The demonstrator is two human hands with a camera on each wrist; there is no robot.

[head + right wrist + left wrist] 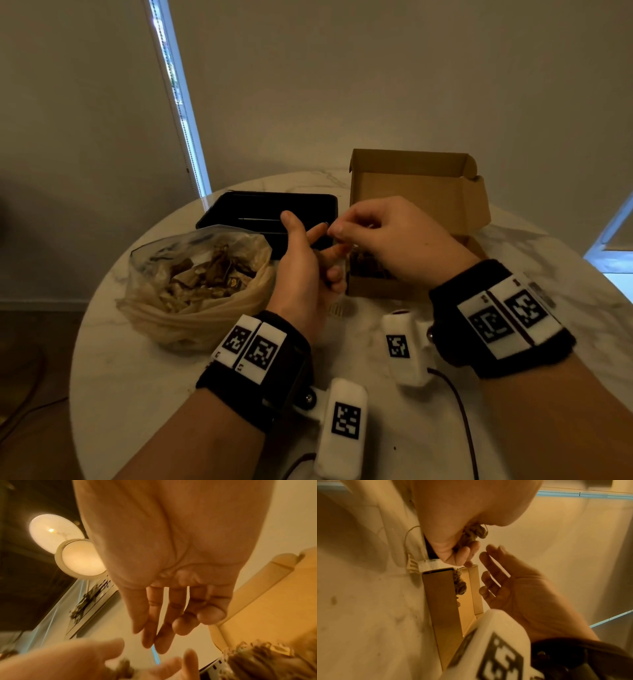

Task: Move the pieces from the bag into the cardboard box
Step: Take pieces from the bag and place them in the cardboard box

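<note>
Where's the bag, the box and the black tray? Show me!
bag [191, 308], head view, on its clear plastic front wall.
box [411, 192], head view, on the inside of its raised lid.
black tray [260, 207], head view, on its dark inner floor.

Bag, pieces and cardboard box on the table.
The clear plastic bag [191, 291] sits open-mouthed at the left, slumped, holding a heap of brown and tan pieces [209, 277]. The cardboard box [421, 205] stands at the right, lid flap raised upright at the rear. Brown pieces in the box [459, 584] lie against its near wall.
</note>
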